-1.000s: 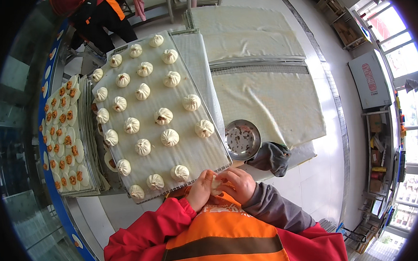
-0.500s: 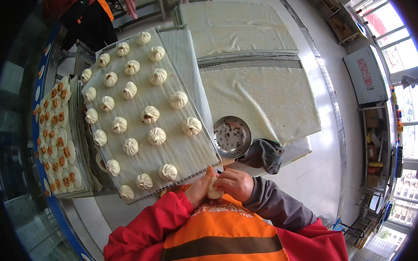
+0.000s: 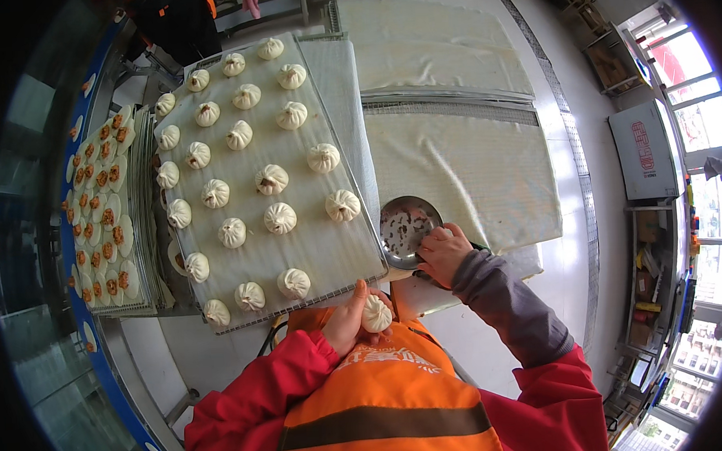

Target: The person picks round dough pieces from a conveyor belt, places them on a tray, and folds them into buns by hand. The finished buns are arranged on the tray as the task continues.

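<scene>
A white pleated bun [image 3: 376,314] sits in my left hand [image 3: 353,317], just off the near edge of the tray; the thumb points up beside it and the fingers curl underneath. My right hand [image 3: 446,255] is at the right rim of a round metal bowl [image 3: 389,239], fingers bent; what they hold, if anything, is hidden. Dark bits of filling are scattered over the bowl's bottom. Left of the bowl, rows of pleated buns [image 3: 280,218] stand on a cloth-lined tray [image 3: 252,241], some with a little filling showing on top.
Flat wrappers topped with orange-brown filling [image 3: 105,222] lie on a stack of trays at the far left. Cloth-covered racks [image 3: 464,171] extend behind and right of the bowl. A shelf unit [image 3: 653,275] and a pale box [image 3: 644,149] line the right side, by windows.
My right hand has left the bun and moved forward and right to the bowl's rim, over where a dark grey cloth lay. The bun stays in my left hand.
</scene>
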The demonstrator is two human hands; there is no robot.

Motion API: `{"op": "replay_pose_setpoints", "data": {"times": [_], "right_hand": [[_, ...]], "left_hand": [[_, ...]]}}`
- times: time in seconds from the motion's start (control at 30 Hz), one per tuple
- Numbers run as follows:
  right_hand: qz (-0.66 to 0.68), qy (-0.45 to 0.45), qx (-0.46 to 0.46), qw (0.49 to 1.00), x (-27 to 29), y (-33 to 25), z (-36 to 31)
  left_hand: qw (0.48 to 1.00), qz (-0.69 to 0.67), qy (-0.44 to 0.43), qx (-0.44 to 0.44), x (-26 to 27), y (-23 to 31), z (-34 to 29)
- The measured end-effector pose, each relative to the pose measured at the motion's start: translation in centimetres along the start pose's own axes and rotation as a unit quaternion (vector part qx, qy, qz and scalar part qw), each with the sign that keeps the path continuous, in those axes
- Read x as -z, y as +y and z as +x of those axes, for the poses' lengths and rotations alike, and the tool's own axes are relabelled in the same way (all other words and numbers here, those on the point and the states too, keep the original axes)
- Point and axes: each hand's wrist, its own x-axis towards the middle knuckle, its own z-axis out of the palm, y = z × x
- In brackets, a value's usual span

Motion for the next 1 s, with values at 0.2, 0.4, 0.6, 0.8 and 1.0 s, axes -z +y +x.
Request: {"op": "replay_pose_setpoints", "data": {"times": [0.2, 0.4, 0.6, 0.8, 1.0], "right_hand": [[-0.035, -0.002, 0.019, 0.999, 0.3, 0.1, -0.4], [0.193, 0.082, -0.027, 0.977, 2.9, -1.5, -0.1], [0.512, 0.133, -0.054, 0.847, 4.3, -8.3, 1.0], [0.382, 0.237, -0.062, 0.891, 5.6, -11.8, 1.9], [0.311, 0.289, -0.059, 0.904, 6.0, -12.9, 2.5]], "left_hand": [[0.999, 0.011, -0.026, -0.019, -0.1, 0.3, -0.3], [0.996, 0.028, 0.015, -0.081, -0.6, 0.7, -0.7], [0.993, 0.027, 0.016, -0.113, -0.6, 0.9, -1.2], [0.984, -0.011, 0.045, -0.172, -0.8, 0.5, -1.2], [0.97, -0.002, 0.098, -0.221, -1.0, 0.3, -1.0]]}}
